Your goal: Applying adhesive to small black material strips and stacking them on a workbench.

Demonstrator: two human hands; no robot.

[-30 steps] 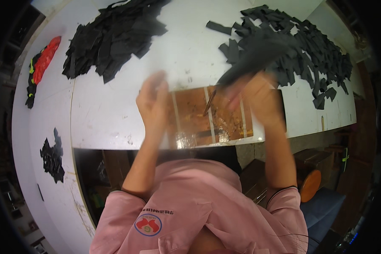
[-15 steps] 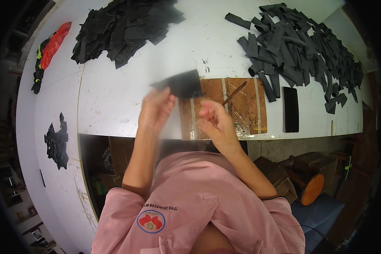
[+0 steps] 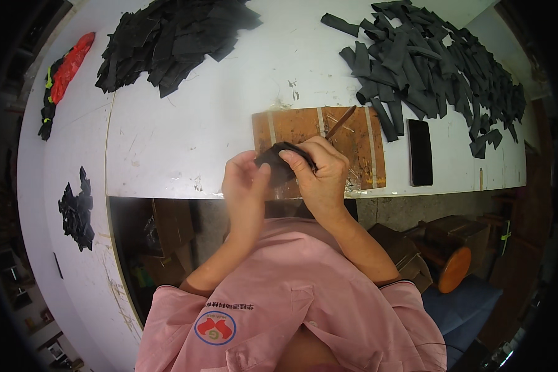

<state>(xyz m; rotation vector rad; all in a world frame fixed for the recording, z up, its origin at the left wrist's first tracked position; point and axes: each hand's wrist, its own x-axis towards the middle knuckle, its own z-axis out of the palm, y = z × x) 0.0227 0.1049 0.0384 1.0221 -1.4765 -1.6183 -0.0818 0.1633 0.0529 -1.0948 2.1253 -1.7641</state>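
Between my two hands is a piece of black fabric [image 3: 278,167], bunched and folded over at its top. My left hand [image 3: 245,180] pinches its left edge, slightly smeared by motion. My right hand [image 3: 319,167] grips the right end, thumb laid along the fold. Both hands are over the front edge of a brown taped board [image 3: 291,124] on the white table. A thin brown stick-like tool [image 3: 341,122] lies on the board, just beyond my right hand.
Flat black fabric pieces [image 3: 167,43] form a heap at the far left. Dark tube-like fabric pieces [image 3: 409,68] are piled at the far right. A black phone [image 3: 420,152] lies right of the board. On the left side are a small black scrap pile [image 3: 77,211] and a red bundle [image 3: 72,67].
The fabric piece has come down toward me and is now folded between both hands. My right hand, free before, has taken hold of it.
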